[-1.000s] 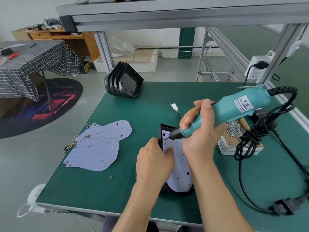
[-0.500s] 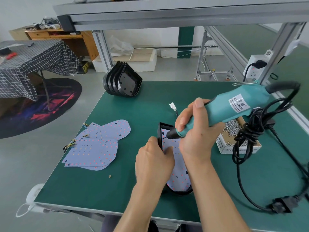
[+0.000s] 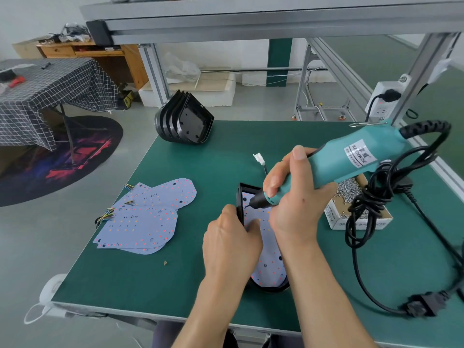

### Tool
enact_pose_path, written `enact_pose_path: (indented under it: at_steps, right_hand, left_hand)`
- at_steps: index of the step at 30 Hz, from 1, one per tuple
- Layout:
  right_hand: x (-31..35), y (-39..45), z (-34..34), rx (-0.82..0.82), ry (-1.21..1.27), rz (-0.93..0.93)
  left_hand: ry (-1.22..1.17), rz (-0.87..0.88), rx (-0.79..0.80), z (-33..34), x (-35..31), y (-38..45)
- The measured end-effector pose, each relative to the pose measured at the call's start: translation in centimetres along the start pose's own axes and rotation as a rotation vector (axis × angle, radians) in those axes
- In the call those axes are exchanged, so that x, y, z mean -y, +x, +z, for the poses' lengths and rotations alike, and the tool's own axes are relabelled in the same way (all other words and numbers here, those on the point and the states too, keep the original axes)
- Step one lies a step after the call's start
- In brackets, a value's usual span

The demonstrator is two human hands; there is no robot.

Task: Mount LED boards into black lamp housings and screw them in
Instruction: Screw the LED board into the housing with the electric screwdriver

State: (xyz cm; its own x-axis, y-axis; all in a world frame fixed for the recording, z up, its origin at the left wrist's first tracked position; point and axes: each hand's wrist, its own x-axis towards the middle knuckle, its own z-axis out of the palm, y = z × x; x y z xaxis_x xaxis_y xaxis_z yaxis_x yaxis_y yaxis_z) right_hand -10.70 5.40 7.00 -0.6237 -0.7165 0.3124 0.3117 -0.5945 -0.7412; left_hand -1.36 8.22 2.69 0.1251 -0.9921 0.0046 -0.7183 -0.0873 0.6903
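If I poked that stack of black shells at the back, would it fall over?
Probably it would rock or slide apart. The black shells stand on edge, nested and leaning, near the table corner. Their backs look curved, so likely wobbly. They look like thin plastic, so probably light.

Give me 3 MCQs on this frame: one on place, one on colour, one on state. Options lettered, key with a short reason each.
1. Where is the stack of empty black housings?
A. far left corner of the green table
B. inside the screw box
C. on the checked cloth

2. What colour is the body of the electric screwdriver?
A. red
B. teal
C. yellow

3. What is the left hand doing?
A. lying flat on the loose LED boards
B. reaching into the screw box
C. holding the edge of the housing being worked on

Key: 1 A, the stack sits at the table's far left corner. 2 B, the tool gripped by the right hand is teal. 3 C, its fingers curl over the housing's left wall.
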Motion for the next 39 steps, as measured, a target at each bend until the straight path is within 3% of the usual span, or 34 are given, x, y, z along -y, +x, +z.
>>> enact_pose_path:
  at_steps: [13, 19, 24, 28, 32, 35, 39]
  right_hand:
    - [0.6, 0.2, -0.4, 0.02, 0.038, 0.012]
    - [3.7, 1.5, -4.3, -0.077, 0.241, 0.015]
    - [4.4, -0.2, -9.4, -0.19, 0.283, 0.124]
    - [3.4, -1.7, -12.2, -0.212, 0.26, 0.189]
    - [2.9, -2.5, -12.9, -0.195, 0.277, 0.225]
    - [2.7, -2.9, -13.2, -0.216, 0.302, 0.244]
    - [2.8, -3.3, -13.4, -0.253, 0.305, 0.266]
  left_hand:
    - [-0.054, -0.023, 0.038, -0.3, 0.1, 0.0]
    - [-0.084, -0.105, 0.208, -0.5, 0.9, 0.5]
    - [-0.02, -0.093, 0.087, -1.6, 0.9, 0.8]
    - [-0.155, 0.171, -0.118, -2.9, -1.0, 1.6]
    - [-0.227, 0.473, 0.082, -1.3, -5.3, 2.5]
    - [-0.065, 0.696, 0.228, 2.3, -9.0, 3.3]
    - [0.287, 0.821, 0.318, 7.7, -12.8, 4.5]
